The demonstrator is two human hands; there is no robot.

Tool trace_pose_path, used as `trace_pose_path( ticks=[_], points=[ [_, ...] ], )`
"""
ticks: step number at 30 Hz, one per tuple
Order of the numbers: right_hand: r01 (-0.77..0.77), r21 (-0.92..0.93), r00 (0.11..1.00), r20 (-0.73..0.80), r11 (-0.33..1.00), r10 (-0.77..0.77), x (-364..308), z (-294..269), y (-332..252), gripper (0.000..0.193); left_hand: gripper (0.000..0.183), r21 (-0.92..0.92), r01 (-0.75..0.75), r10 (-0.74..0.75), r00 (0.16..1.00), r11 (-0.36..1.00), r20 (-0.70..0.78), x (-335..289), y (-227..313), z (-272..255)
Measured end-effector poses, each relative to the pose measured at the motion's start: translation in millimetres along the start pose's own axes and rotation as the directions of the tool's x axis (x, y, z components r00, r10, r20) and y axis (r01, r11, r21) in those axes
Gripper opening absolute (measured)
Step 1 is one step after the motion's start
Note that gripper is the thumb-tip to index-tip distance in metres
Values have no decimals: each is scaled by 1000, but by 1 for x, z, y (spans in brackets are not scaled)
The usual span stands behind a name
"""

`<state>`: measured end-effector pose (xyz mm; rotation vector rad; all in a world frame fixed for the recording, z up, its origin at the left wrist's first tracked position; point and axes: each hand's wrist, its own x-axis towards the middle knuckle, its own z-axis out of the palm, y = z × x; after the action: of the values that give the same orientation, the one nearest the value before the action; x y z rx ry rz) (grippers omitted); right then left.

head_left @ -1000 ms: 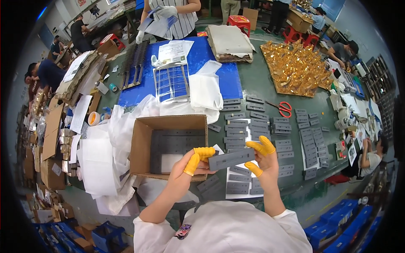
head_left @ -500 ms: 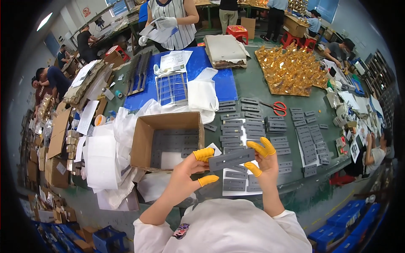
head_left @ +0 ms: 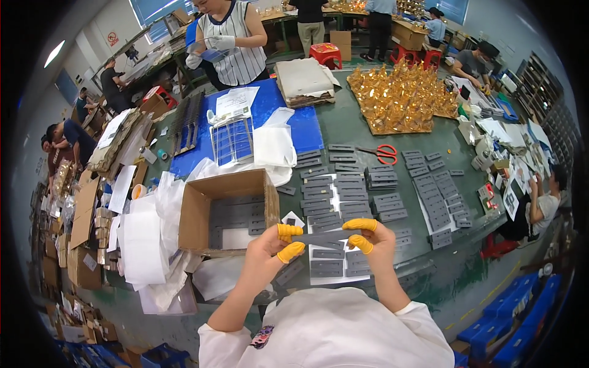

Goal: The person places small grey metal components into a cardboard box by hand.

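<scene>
A flat dark grey rectangular block (head_left: 325, 237) is held level in front of my chest, turned nearly edge-on. My left hand (head_left: 265, 249) pinches its left end between thumb and fingers. At the other end, my right hand (head_left: 379, 241) grips it the same way. Yellow finger cots cover the thumb and fingertips on both hands. Below and behind the held piece, similar slotted grey blocks (head_left: 326, 267) lie in rows on white sheets. To the left stands an open cardboard box (head_left: 197, 211) with more grey blocks laid inside against white lining.
Red-handled scissors (head_left: 386, 154) lie beyond the rows, near stacked grey blocks (head_left: 381, 176). Golden ornaments (head_left: 402, 98) cover a board at the far right. White wrapping sheets (head_left: 145, 245) heap left of the box. Across the green table (head_left: 429, 260), a person in white gloves (head_left: 222, 43) handles a sheet.
The grey block has tipped from showing its slotted face to nearly edge-on. My left thumb and fingers have closed on its end. The whole view has shifted slightly.
</scene>
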<state>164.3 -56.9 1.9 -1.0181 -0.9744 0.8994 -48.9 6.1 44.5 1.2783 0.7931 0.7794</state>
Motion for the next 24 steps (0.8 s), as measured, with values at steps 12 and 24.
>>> trace_pose_path(
  ticks=[12, 24],
  points=[
    [186, -264, 980, -23, 946, -199, 3, -20, 2, 28, 26, 106, -83, 99, 984, 991, -146, 3, -13, 30],
    [444, -720, 889, 279, 533, -363, 7, -17, -8, 36, 30, 566, -289, 335, 942, 772, 24, 16, -7, 61]
  ],
)
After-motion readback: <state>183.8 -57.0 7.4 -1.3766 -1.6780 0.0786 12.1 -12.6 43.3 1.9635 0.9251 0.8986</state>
